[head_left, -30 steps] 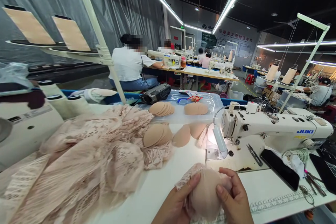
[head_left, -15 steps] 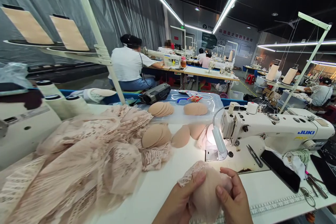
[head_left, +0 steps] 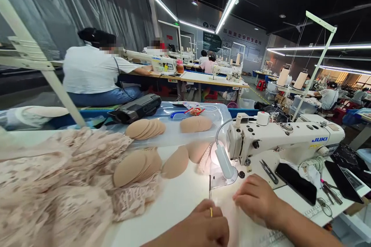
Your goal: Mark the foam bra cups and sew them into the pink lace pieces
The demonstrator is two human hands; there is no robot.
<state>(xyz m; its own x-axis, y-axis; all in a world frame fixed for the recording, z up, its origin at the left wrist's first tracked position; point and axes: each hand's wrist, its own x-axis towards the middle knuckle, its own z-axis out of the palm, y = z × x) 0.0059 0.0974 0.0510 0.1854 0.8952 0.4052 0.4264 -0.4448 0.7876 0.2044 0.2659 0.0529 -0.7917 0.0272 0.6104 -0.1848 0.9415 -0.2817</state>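
My left hand [head_left: 204, 224], with a yellow ring on one finger, is closed low in front of the sewing machine [head_left: 284, 135]. My right hand [head_left: 257, 200] is closed at the near edge of the machine bed, its fingers bent downward. Pale, sheer beige fabric [head_left: 230, 210] stretches between the two hands; much of it blends with the lit tabletop. Just beyond, a small lamp [head_left: 226, 162] shines on the needle area. Beside it lie beige oval pads [head_left: 176, 162] and a bit of lace [head_left: 205, 159].
Heaped lace garments [head_left: 58, 177] cover the left side. More pads [head_left: 146, 128] rest on a clear plastic lid [head_left: 171, 133]. Thread snips [head_left: 269, 171], a black phone [head_left: 296, 182] and keys [head_left: 324, 206] lie right. A co-worker [head_left: 95, 65] sits beyond.
The view has swung right. My hands have moved apart and turned palms down beside the machine bed; the rounded, lace-edged beige piece no longer shows bunched between them.
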